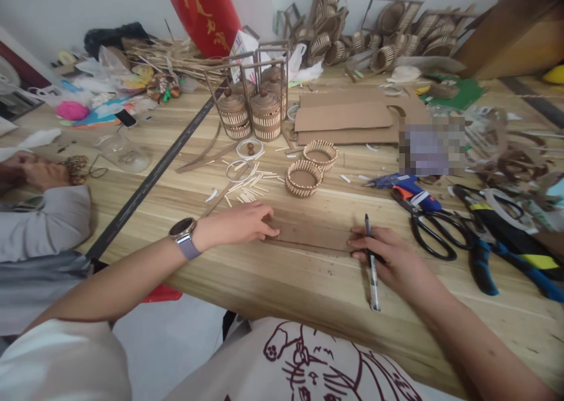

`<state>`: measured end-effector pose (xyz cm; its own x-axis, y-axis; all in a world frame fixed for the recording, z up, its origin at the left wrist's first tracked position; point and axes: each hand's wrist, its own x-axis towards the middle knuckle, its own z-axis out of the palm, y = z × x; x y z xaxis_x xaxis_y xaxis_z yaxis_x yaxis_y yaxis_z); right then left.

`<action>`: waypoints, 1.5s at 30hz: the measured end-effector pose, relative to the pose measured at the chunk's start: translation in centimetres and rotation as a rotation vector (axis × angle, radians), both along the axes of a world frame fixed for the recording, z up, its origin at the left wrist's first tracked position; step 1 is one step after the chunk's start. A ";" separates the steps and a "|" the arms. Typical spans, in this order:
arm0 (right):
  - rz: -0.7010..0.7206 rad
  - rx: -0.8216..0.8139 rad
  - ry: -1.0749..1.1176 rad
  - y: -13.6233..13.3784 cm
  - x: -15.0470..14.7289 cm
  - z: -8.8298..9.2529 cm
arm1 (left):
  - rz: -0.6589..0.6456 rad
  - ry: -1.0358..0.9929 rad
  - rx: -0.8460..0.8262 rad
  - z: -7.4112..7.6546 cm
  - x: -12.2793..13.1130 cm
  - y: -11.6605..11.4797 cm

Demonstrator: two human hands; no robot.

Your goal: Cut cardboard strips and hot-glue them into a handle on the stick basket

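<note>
A brown cardboard strip [315, 235] lies flat near the front edge of the wooden table [308, 295]. My left hand [240, 223] presses its left end with fingers stretched flat; a watch is on that wrist. My right hand [388, 257] rests at the strip's right end, its fingers closed round a black and silver pen [372, 269] that points away from me. Just beyond the strip sit two small round woven baskets [304, 178] and a scatter of short pale sticks [247, 186].
Black scissors [429, 225], a blue glue gun [408, 186] and blue-handled pliers [497, 254] lie to the right. Cardboard sheets [343, 119] and lidded woven jars [251, 113] stand further back. Another person's hands [30, 172] work at the left edge.
</note>
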<state>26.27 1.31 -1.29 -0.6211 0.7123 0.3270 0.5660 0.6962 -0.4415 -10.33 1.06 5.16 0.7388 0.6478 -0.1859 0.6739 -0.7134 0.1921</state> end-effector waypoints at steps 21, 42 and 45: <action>-0.003 0.034 -0.042 -0.2 0.0 0.4 | -0.288 0.246 -0.039 2.1 5.1 3.0; -0.280 -0.417 0.331 -4.6 -8.2 5.6 | -0.283 0.248 -0.161 2.3 5.4 3.9; -0.247 -0.519 0.362 -4.8 -11.3 4.6 | -0.275 0.216 -0.196 2.5 5.6 3.9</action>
<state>15.02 -3.54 3.26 -0.3359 0.9399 0.0614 0.4349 0.2126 -0.8750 -4.76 4.98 7.70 0.8101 0.3677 -0.4567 0.5024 -0.8370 0.2171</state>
